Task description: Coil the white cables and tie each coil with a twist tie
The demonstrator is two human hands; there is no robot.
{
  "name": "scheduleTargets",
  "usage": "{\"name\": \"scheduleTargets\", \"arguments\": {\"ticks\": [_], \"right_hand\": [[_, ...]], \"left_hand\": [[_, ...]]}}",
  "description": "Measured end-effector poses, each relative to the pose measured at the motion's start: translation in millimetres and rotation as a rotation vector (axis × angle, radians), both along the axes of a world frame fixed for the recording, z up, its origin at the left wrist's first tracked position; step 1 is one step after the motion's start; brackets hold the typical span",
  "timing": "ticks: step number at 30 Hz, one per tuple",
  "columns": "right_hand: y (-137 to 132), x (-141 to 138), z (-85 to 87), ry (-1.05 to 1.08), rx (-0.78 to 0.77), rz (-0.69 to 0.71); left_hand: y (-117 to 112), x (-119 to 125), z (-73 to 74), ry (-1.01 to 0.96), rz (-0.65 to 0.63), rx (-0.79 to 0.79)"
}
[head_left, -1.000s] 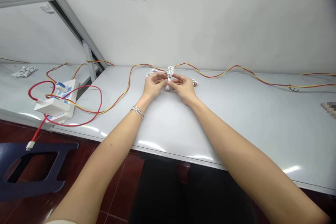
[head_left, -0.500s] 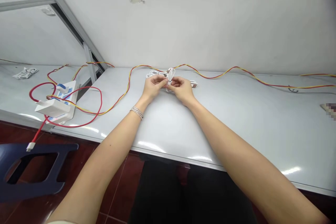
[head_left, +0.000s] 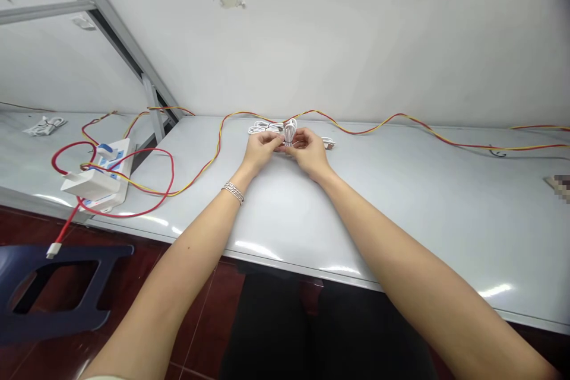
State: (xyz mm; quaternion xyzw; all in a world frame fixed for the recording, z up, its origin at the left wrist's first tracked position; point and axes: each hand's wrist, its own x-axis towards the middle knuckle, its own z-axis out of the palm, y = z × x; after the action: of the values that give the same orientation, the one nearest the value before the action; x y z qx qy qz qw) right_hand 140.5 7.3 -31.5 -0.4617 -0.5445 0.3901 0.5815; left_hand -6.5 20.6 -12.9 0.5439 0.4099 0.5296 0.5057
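Note:
A coiled white cable point(head_left: 290, 129) stands between my two hands, its loops pointing up. My left hand point(head_left: 262, 151) pinches it from the left with thumb and fingertips. From the right, my right hand point(head_left: 309, 151) grips the same coil near its middle. Behind my left hand lies another white cable bundle point(head_left: 263, 127), bound with a dark tie. Past my right hand's knuckles a further cable end point(head_left: 328, 143) with a metal plug shows. My fingers partly cover the lower part of the held coil.
A white power strip point(head_left: 116, 181) with a plugged-in charger and red cable sits at left. Red and yellow wires point(head_left: 378, 127) run along the wall. Another white cable bundle point(head_left: 46, 125) lies far left. A blue stool point(head_left: 66, 285) stands below the table edge point(head_left: 285, 261).
The held coil and fingertips have shifted very slightly, with the loops a little lower. Both hands keep their hold on the cable.

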Motion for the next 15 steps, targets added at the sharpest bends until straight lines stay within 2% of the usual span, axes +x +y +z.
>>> {"name": "scheduleTargets", "arguments": {"ticks": [5, 8, 15], "right_hand": [[-0.8, 1.9, 1.8, -0.097, 0.037, -0.124], [-1.3, 2.7, 2.9, -0.081, 0.026, -0.129], [3.1, 1.6, 1.3, 0.276, -0.153, -0.077]], "left_hand": [[2.7, -0.8, -1.8, 0.120, 0.010, 0.049], [4.8, -1.8, -2.9, 0.136, 0.020, 0.049], [2.5, -2.2, -3.2, 0.140, -0.058, 0.084]]}}
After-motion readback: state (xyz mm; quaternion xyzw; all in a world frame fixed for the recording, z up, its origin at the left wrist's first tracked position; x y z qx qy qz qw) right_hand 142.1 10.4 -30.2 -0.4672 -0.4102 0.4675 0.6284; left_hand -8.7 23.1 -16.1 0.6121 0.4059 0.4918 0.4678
